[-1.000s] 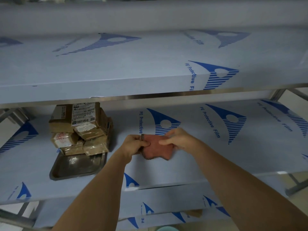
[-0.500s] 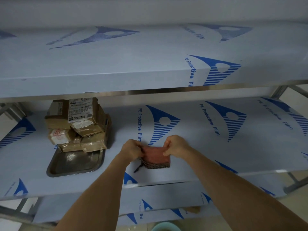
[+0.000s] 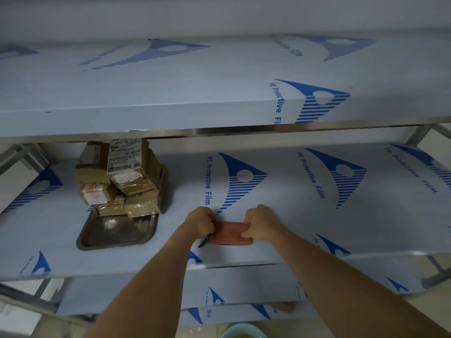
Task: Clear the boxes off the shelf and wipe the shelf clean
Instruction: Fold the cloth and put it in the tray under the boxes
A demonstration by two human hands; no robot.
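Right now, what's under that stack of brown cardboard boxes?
The stack of brown cardboard boxes sits on the far end of a shallow metal tray, which lies on the film-covered shelf. The tray's covered part is hidden.

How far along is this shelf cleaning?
Early on, judging by the layout. Done: nothing obvious; the stack of boxes sits on a metal tray on the shelf. In hand: the left hand and right hand grip a reddish cloth near the front edge. Left: moving the boxes, wiping under them.
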